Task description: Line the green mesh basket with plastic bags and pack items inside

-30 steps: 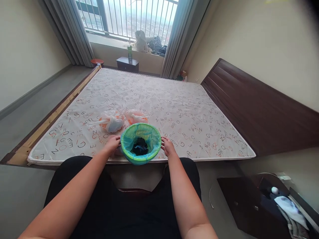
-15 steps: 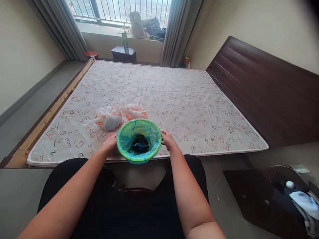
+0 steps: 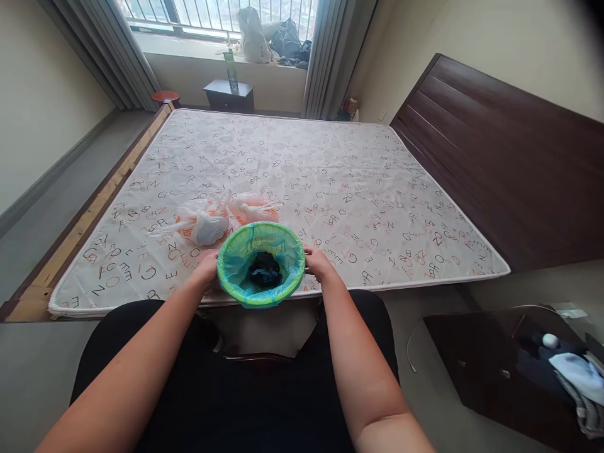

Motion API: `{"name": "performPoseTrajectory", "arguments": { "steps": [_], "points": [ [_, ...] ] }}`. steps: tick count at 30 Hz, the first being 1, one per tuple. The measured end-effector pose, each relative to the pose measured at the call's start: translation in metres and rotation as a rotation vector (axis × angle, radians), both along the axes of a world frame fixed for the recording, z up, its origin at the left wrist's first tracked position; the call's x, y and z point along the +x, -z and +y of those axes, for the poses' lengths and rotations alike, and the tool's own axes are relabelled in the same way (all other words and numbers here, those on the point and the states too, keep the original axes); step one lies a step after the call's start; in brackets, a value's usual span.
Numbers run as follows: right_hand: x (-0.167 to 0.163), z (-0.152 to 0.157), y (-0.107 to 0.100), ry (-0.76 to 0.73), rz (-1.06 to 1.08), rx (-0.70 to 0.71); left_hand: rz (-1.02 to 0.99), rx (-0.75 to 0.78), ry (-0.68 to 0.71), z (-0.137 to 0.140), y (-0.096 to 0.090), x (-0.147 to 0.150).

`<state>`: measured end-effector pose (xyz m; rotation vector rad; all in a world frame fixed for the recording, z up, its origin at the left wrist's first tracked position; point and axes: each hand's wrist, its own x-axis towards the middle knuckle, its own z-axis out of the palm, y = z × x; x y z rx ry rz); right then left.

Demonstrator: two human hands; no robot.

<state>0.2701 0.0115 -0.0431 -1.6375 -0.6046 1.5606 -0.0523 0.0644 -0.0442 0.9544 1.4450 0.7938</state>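
A green waste basket (image 3: 228, 290) lined with a thin blue-green plastic bag is held at the near edge of the mattress (image 3: 330, 170). My left hand (image 3: 206, 267) grips its left side, and my right hand (image 3: 317, 262) grips its right side. Part of the fingers of both hands is hidden behind the basket. Inside lies a dark crumpled bundle (image 3: 265, 269), its kind unclear. Just beyond the basket, two knotted plastic bags rest on the mattress: one whitish with orange print (image 3: 207, 225), the other pinkish-orange (image 3: 252, 209).
A dark wooden headboard (image 3: 500, 157) rises on the right. Near the window stands a nightstand (image 3: 229, 97) with a green bottle (image 3: 230, 69) on it, beside a red stool (image 3: 165, 97). At the lower right, a dark cabinet (image 3: 476, 371) carries cloth and a white round object.
The view has shifted slightly, so the room's far end sits a little higher and further left. Both hands still hold the basket in nearly the same place.
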Motion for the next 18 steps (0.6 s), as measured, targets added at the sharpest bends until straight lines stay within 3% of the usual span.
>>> {"name": "performPoseTrajectory", "arguments": {
  "steps": [9,18],
  "points": [
    [0.001,-0.001,-0.003,0.005,-0.005,-0.007,0.063,-0.05,-0.036,0.0,-0.007,-0.002],
    [0.012,0.004,-0.001,0.201,0.038,0.046,0.094,0.043,-0.205,0.013,-0.004,-0.011]
  ]
}}
